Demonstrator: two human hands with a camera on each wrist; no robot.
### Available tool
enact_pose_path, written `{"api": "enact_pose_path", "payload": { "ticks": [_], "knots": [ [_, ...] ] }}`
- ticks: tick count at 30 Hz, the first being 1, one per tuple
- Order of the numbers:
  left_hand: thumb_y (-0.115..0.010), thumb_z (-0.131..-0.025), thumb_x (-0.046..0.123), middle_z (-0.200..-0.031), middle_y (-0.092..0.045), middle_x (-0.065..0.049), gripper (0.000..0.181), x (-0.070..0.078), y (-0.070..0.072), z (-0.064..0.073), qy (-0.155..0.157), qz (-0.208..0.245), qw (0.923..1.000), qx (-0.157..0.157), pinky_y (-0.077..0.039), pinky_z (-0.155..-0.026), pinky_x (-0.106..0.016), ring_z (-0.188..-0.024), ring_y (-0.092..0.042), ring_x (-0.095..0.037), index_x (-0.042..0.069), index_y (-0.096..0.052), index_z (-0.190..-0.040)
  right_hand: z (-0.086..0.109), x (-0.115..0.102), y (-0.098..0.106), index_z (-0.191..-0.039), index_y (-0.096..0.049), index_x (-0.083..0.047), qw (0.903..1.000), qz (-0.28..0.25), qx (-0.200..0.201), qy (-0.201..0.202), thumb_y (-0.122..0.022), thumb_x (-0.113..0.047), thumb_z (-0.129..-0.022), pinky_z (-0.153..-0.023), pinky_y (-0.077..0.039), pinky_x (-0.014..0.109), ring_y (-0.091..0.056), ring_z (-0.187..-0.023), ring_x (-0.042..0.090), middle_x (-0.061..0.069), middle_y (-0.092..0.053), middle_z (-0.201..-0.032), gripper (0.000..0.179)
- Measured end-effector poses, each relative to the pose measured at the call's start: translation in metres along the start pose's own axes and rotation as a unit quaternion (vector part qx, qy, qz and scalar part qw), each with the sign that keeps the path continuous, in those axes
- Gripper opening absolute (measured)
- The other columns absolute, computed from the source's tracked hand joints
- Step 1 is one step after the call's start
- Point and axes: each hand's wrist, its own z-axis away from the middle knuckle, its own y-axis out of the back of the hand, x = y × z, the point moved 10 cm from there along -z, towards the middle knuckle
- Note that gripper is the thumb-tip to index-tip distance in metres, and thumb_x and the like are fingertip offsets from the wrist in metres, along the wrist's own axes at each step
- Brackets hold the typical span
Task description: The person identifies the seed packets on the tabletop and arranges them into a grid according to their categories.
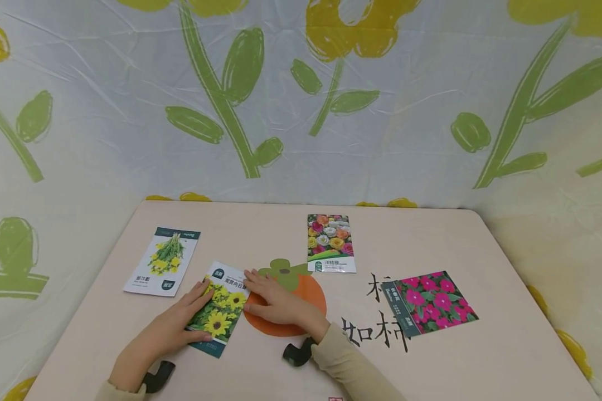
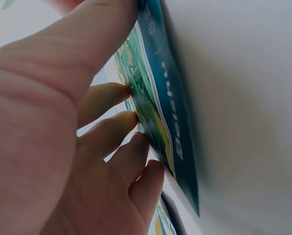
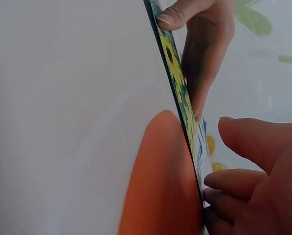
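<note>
A sunflower seed packet point(image 1: 218, 312) with yellow blooms and a teal bottom band lies tilted on the table, left of the middle. My left hand point(image 1: 173, 326) rests over its left side, thumb on the lower part and fingertips along the left edge. In the left wrist view, the thumb point(image 2: 87, 39) overlaps the teal band point(image 2: 168, 93), and the other fingertips touch the packet. At the upper right corner, my right hand point(image 1: 278, 301) touches the packet with its fingertips. In the right wrist view, the right thumb point(image 3: 243, 139) is raised off it.
A yellow-flower packet point(image 1: 164, 260) lies upside down at the left. A multicoloured-flower packet point(image 1: 331, 243) lies at the back, and a pink-flower packet point(image 1: 436, 302) is turned sideways at the right. The pale table point(image 1: 261, 228) bears a printed persimmon and black characters. A flowered curtain point(image 1: 381, 156) hangs behind.
</note>
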Motion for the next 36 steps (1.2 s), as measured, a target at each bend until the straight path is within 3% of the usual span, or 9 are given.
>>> {"api": "enact_pose_path", "payload": {
  "ticks": [10,28,36],
  "knots": [
    [-0.074,-0.081,0.052,-0.163,-0.019,-0.014,0.095,0.006,-0.002,-0.001,-0.022,0.003,0.9997,0.004,-0.029,-0.112,-0.059,-0.148,-0.015,-0.042,0.005,-0.034,-0.154,0.001,0.000,0.002,-0.154,-0.032,-0.004,1.0000,-0.007,0.002,-0.005,-0.052,-0.033,-0.103,-0.122,-0.007,0.043,-0.009,-0.152,0.020,0.006,-0.018,-0.165,0.062],
    [-0.073,-0.081,0.057,-0.164,-0.018,-0.011,0.098,0.005,-0.012,-0.009,-0.022,-0.014,0.9996,0.008,-0.028,-0.113,-0.058,-0.150,-0.011,-0.040,0.008,-0.032,-0.156,0.001,0.001,0.007,-0.154,-0.032,-0.003,0.9998,-0.012,0.009,-0.016,-0.054,-0.031,-0.103,-0.122,-0.007,0.043,-0.008,-0.152,0.022,0.009,-0.019,-0.165,0.062],
    [-0.072,-0.081,0.057,-0.163,-0.021,-0.015,0.098,0.014,-0.008,-0.009,-0.039,-0.020,0.9987,0.027,-0.027,-0.112,-0.061,-0.148,-0.014,-0.043,0.006,-0.032,-0.155,0.000,0.003,0.006,-0.154,-0.033,-0.003,0.9997,0.001,0.014,-0.021,-0.054,-0.032,-0.102,-0.122,-0.009,0.043,-0.009,-0.152,0.022,0.010,-0.018,-0.164,0.063]
  ]
}}
